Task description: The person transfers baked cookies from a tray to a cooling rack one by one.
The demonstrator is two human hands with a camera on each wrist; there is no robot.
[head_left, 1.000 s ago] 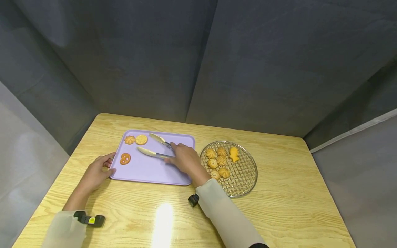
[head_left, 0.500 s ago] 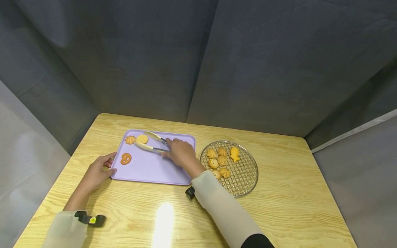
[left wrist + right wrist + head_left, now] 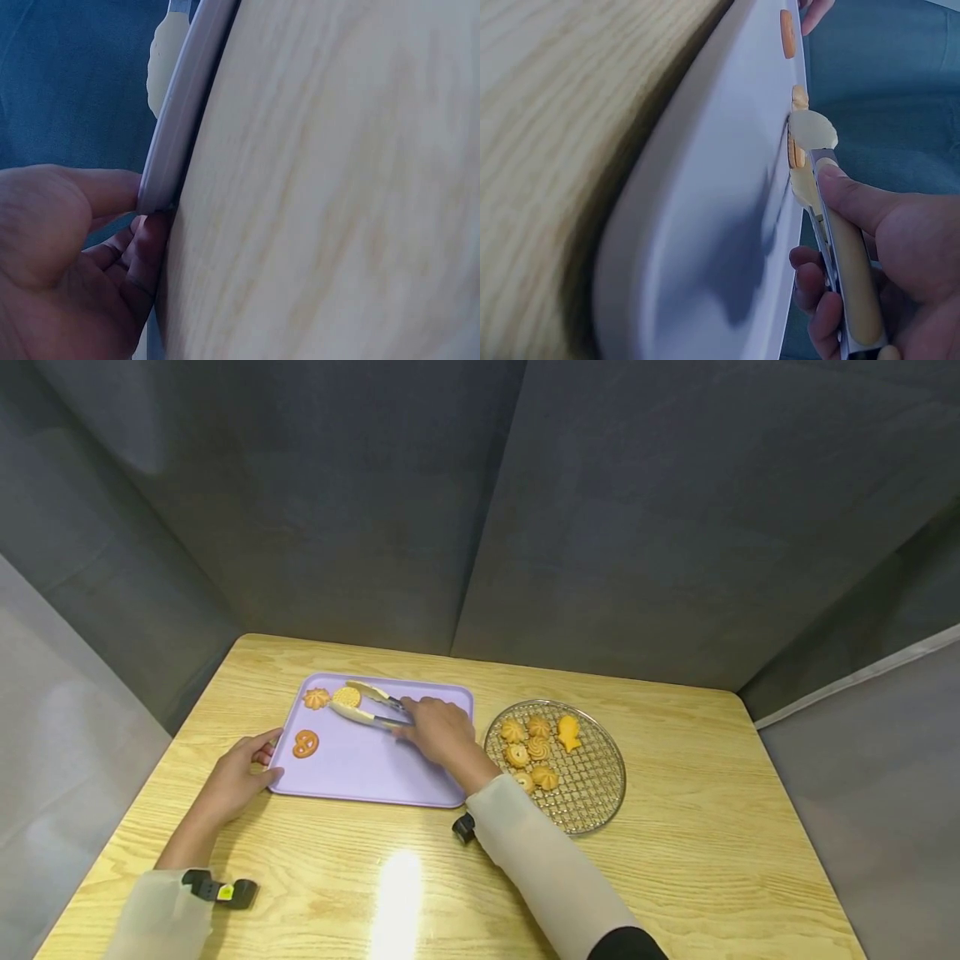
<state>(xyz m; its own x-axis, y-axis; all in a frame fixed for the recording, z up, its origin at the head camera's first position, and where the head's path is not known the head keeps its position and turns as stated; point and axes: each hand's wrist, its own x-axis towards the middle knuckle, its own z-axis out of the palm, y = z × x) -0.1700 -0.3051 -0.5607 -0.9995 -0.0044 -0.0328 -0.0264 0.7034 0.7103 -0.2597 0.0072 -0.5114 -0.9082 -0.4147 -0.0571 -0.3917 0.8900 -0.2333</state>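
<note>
My left hand (image 3: 234, 778) pinches the left rim of a lilac tray (image 3: 367, 781), thumb above and fingers beneath in the left wrist view. Tongs (image 3: 351, 713) with cream tips are gripped by my right hand (image 3: 438, 728), thumb on one handle in the right wrist view. Their tips stand on either side of a round, yellow, bumpy cookie (image 3: 347, 697) in the tray's far left part. A star-shaped cookie (image 3: 316, 698) lies just left of it, and a pretzel (image 3: 305, 743) lies nearer the left hand.
Right of the tray, a round wire rack (image 3: 592, 793) bears several cookies, among them an orange fish-shaped one (image 3: 568, 733). Both stand on a wooden table (image 3: 697, 793) with a dark curtain (image 3: 600, 527) behind. The right forearm passes over the rack's near left edge.
My right hand has moved the tongs left, and their tips now flank the round cookie and stand closer together. The left hand keeps its hold on the tray.
</note>
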